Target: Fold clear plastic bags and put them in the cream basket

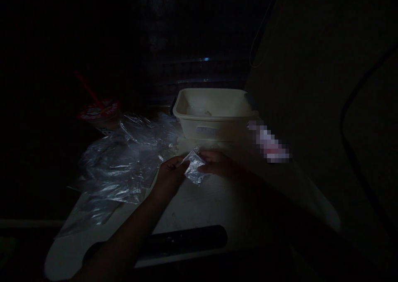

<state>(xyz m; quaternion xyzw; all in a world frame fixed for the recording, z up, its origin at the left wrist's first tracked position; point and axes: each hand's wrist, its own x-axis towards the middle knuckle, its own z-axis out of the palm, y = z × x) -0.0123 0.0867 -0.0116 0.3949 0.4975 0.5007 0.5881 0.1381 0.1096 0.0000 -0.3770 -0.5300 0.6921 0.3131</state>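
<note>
Between my two hands is a small clear plastic packet (195, 170), shiny and roughly diamond-shaped as it is held. My left hand (172, 170) grips its left side, thumb on top. On the other side, my right hand (217, 164) pinches the packet's right edge with thumb and fingers. What the packet contains, if anything, is too dark to make out. Just beyond the hands stands a cream plastic tub (208, 124) with a few pale things at its bottom. A heap of clear plastic bags (118, 162) lies to the left of my left hand.
All of this rests on a small white table (199, 211) with a long dark slot (186, 238) near its front edge. A lidded cup (105, 118) with a red straw is behind the bags. A blurred-out pale item (272, 147) lies right of the tub. The room is very dark.
</note>
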